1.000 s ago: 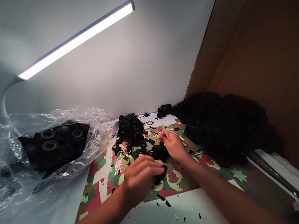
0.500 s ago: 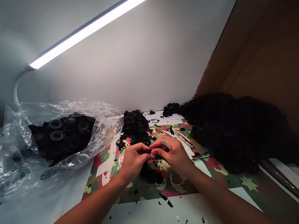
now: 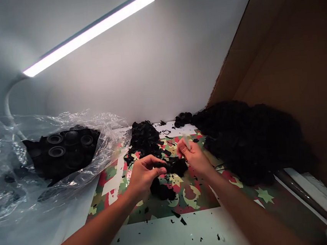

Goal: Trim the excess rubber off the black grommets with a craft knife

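My left hand (image 3: 145, 174) is closed, thumb and forefinger pinching a small black rubber-looking part (image 3: 159, 164) over the patterned paper. To its right, my right hand (image 3: 194, 156) is closed around a thin pale tool (image 3: 186, 142) that sticks up past the fingers; its exact kind does not show. A black piece (image 3: 179, 167) lies between the hands, its outline dark and hard to make out. Below my left hand sits another dark clump (image 3: 162, 190). Black scraps are scattered over the camouflage-patterned paper (image 3: 200, 205) around both hands.
A clear plastic bag (image 3: 109, 129) with black ringed parts (image 3: 56, 151) is at left, under a lit lamp (image 3: 91, 31). Behind my left hand is a scrap heap (image 3: 145, 134). A large black pile (image 3: 252, 141) rests against cardboard (image 3: 289, 48) at right.
Both hands came together over the black part half a second ago. Now my right hand has drawn away to the right with the pale tool, while my left hand keeps its pinch.
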Available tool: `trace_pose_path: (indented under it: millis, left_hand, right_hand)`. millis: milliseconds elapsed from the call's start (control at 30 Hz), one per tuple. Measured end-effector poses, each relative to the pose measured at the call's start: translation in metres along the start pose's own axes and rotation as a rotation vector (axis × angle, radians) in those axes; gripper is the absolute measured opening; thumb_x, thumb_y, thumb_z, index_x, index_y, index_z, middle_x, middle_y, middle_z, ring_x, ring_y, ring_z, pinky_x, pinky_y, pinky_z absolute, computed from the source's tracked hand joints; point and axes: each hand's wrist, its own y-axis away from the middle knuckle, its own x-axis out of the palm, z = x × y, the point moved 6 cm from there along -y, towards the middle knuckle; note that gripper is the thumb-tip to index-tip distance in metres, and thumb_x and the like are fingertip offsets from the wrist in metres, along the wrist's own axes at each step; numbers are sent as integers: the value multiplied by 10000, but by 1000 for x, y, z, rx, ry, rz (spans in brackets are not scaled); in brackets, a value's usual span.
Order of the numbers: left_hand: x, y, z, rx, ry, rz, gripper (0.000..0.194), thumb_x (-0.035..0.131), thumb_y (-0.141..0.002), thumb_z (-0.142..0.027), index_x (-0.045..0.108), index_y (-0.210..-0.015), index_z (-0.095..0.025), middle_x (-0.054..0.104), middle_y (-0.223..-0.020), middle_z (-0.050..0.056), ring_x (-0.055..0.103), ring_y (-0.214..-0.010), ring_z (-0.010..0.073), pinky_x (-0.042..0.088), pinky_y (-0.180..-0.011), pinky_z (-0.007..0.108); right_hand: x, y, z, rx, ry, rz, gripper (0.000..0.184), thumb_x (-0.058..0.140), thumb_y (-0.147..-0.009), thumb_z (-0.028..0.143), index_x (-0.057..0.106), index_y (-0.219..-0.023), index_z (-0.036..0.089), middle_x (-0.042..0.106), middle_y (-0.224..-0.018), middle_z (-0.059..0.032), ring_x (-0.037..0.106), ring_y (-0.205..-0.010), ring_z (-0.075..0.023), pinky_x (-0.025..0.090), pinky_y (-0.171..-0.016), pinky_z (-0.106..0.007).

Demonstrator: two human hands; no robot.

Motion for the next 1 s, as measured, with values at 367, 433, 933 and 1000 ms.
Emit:
trace_pose_path:
  millis: [367,433,933,1000]
  left_hand:
    - [-6,-7,2,16,175,-30,264,899,-583,-261,782,-796,-156,757,-757,52,642,-657,161,511,-617,260]
    - [-4,-7,3,14,216,1,312,895,-616,-291,791,-879,-161,769,-844,68,657,-718,169,510,-649,257]
    - [5,-5,8,-105,610,104,321,813,-769,-386,745,-998,-172,756,-1088,101,676,-910,182,493,-831,274]
    - [0,-8,10,-144,647,66,335,790,-785,-430,743,-980,-161,763,-1070,115,681,-928,198,497,-825,286]
  right_hand:
    - [30,22,21,161,-260,276,440,645,-839,593,681,-662,191,601,-594,-6,494,-530,-131,375,-513,-269]
    - [31,23,21,197,-301,287,391,680,-821,551,684,-672,190,604,-604,-2,487,-530,-124,358,-496,-259]
    - [33,22,19,167,-406,224,480,571,-908,558,513,-592,200,466,-501,37,367,-485,-101,304,-506,-261]
    - [28,18,10,188,-430,131,559,502,-937,588,396,-534,216,349,-454,56,284,-449,-93,248,-468,-262]
